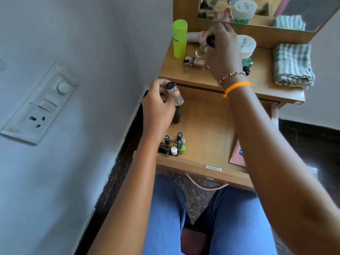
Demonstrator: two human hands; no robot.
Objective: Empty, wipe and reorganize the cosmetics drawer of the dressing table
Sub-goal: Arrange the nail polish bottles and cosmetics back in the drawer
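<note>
The wooden drawer (202,170) of the dressing table is pulled out towards me. My left hand (158,105) holds a small clear bottle with a black cap (174,92) above the drawer's back left corner. Under it a dark bottle (176,115) stands in the drawer. Several nail polish bottles (173,144) cluster at the front left, and a pink sachet (237,155) lies at the right. My right hand (224,50) is closed on a black-capped glass bottle (206,45) over the table top (176,70).
On the table top stand a lime green tube (180,39), a lying rose-gold nail polish (194,61), a white nail polish remover tub (246,46) and a folded striped cloth (292,65). A mirror (257,10) rises behind. A wall with a switchboard (40,103) is at left.
</note>
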